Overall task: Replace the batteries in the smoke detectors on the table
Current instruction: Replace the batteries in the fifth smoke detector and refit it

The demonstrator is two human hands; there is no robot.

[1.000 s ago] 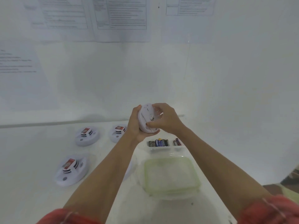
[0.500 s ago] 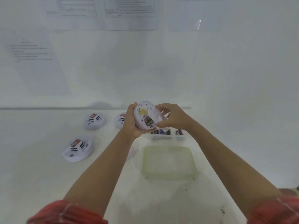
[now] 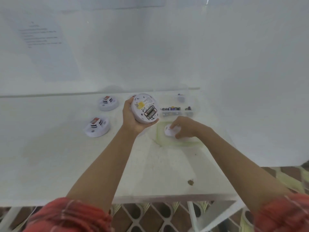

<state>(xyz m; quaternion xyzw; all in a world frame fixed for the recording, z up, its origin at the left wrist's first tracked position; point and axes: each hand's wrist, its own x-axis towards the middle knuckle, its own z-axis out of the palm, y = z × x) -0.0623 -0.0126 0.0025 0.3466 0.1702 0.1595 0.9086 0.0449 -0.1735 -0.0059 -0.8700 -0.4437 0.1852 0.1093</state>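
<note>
My left hand (image 3: 131, 118) holds a round white smoke detector (image 3: 145, 108) above the table, its back turned to me. Its battery bay is uncovered and two black batteries (image 3: 150, 113) lie inside. My right hand (image 3: 183, 127) rests low on the table with its fingers on a round white back cover (image 3: 169, 130), which lies over a green-rimmed lid (image 3: 160, 139). A clear tray with several loose batteries (image 3: 175, 109) stands just behind my right hand.
Two more white smoke detectors sit on the table at the left, one near (image 3: 97, 126) and one further back (image 3: 108, 103). A small clear cup (image 3: 180, 97) stands at the back. The table's front edge (image 3: 167, 197) is close below, with patterned floor beyond.
The back cover has come off the detector in my right hand and gone down onto the lid. My left hand has turned the detector's open back toward me. The camera tilted down.
</note>
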